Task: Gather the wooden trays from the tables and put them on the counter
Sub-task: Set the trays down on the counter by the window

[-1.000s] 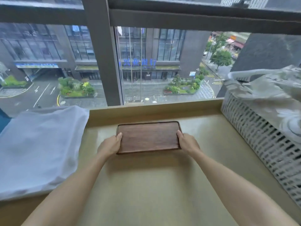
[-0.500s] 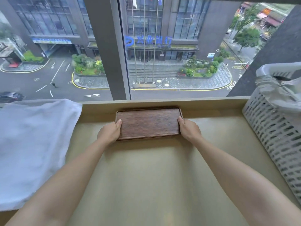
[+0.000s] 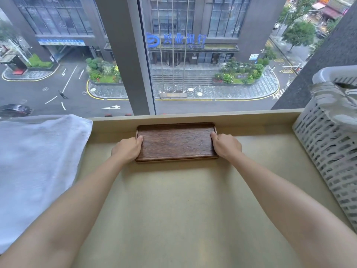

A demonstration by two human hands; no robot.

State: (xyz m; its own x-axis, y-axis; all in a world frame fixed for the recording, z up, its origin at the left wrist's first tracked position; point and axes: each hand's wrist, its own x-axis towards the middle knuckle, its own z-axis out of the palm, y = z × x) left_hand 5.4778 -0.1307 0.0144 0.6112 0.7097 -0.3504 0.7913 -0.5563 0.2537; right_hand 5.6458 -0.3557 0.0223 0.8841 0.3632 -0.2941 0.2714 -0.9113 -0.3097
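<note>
Item: one dark brown rectangular wooden tray (image 3: 176, 141), at the far edge of the pale beige counter (image 3: 173, 209), against the window ledge. Left hand (image 3: 126, 148) grasps its left end, right hand (image 3: 227, 146) its right end. Whether it rests flat: cannot tell. Delivery near complete (release pending); other trays, if any, unseen.

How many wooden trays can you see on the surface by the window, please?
1. The wooden tray lies against the back ledge, gripped by the left hand and right hand. None seems hidden.
</note>
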